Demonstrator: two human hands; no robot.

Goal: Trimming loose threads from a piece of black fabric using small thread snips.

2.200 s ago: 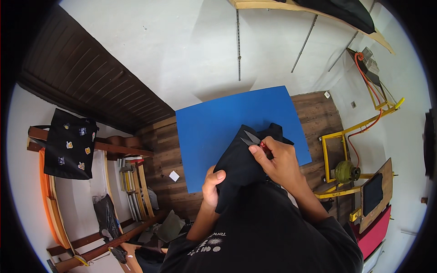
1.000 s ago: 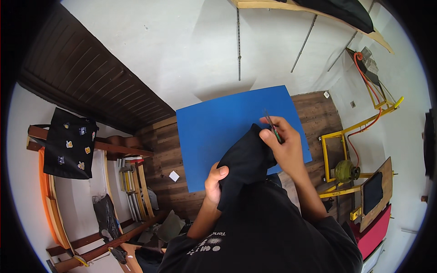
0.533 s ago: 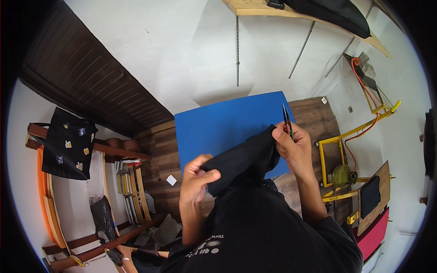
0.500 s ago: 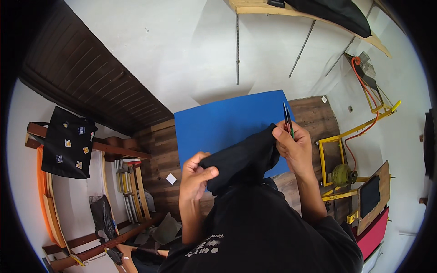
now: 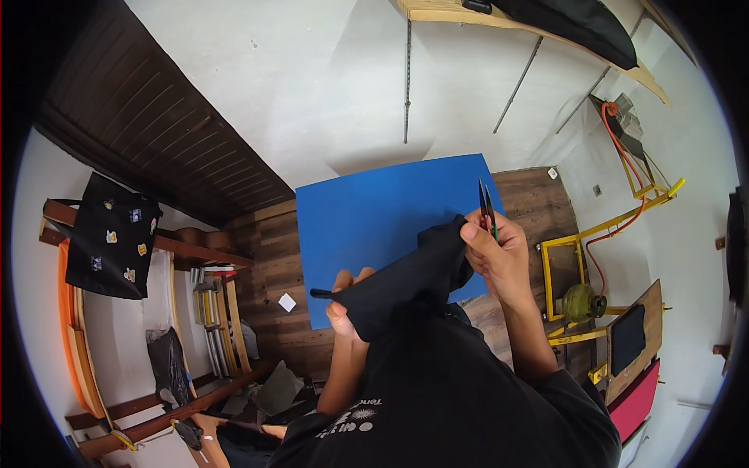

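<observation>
A piece of black cloth (image 5: 406, 285) is stretched between my two hands, above the near part of the blue table (image 5: 374, 199). My left hand (image 5: 346, 304) grips its left end, where a narrow strip or loop of the fabric sticks out past the fingers. At the upper right corner my right hand (image 5: 499, 249) pinches the cloth between thumb and fingers. The same hand also keeps a pair of small thread snips (image 5: 487, 204) in its palm, their dark pointed blades apart and pointing up. The cloth's underside is hidden.
To the left, a black tote bag (image 5: 117, 238) with colourful patches hangs on a wooden rack. A white scrap (image 5: 287, 303) lies on the wooden floor. At the right stand a yellow metal frame (image 5: 566, 242) and a green gas cylinder (image 5: 583, 303). A wooden shelf (image 5: 437, 11) juts out above.
My left hand has shifted its hold, and a narrow strip of the cloth now protrudes beyond it. The snips' blades show farther apart in my right hand.
</observation>
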